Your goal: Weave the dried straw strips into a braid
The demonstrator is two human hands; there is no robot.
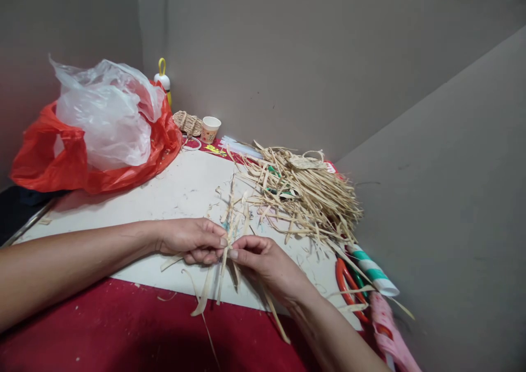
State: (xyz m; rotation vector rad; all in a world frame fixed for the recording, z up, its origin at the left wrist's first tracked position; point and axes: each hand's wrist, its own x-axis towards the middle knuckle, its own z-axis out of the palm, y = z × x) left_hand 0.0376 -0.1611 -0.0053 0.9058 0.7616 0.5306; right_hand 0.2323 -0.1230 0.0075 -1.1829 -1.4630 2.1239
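Note:
My left hand and my right hand meet over the front part of a pale sheet. Thumbs and fingertips of both pinch a small cluster of dry straw strips where the strips cross. Loose ends hang toward me over the sheet's front edge, and others stretch away beyond my fingers. The exact crossing is partly covered by my fingertips. Right of my hands lies a large heap of similar dry straw, with something green partly buried in it.
A red plastic bag holding a clear bag stands at back left. Along the wall are a woven straw piece and a paper cup. Red-handled scissors, a green-and-white striped roll and a pink object lie at right.

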